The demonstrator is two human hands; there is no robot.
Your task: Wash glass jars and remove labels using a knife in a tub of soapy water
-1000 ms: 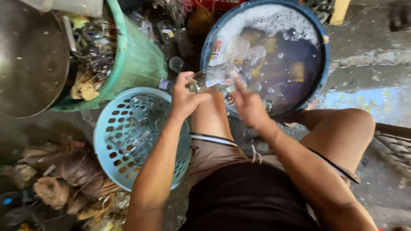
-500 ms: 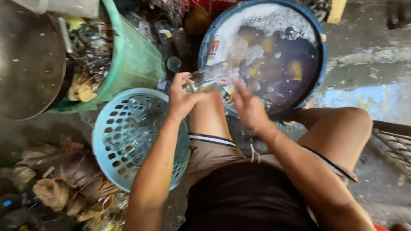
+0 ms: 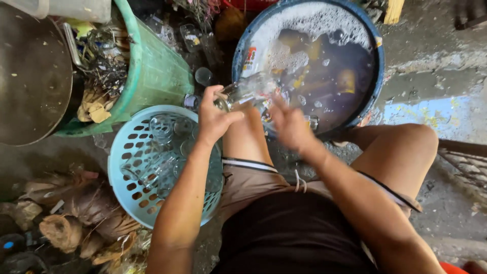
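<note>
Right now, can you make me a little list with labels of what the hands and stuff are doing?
Left hand: gripping a clear glass bottle near its neck.
Right hand: blurred, open, beside the bottle; contact unclear.
Tub: round blue plastic tub of dark soapy water with foam and floating bottles.
Basket: light blue perforated plastic basket holding clear glass bottles, under the left arm.
Bin: green plastic bin of scraps.
Person: sitting, knees apart.

The tub of suds (image 3: 378,71) stands ahead of my knees, bottles floating in it. The laundry basket (image 3: 122,167) sits on the floor to my left, glass bottles lying inside. Behind the basket stands a bin (image 3: 157,71) stuffed with scraps.
</note>
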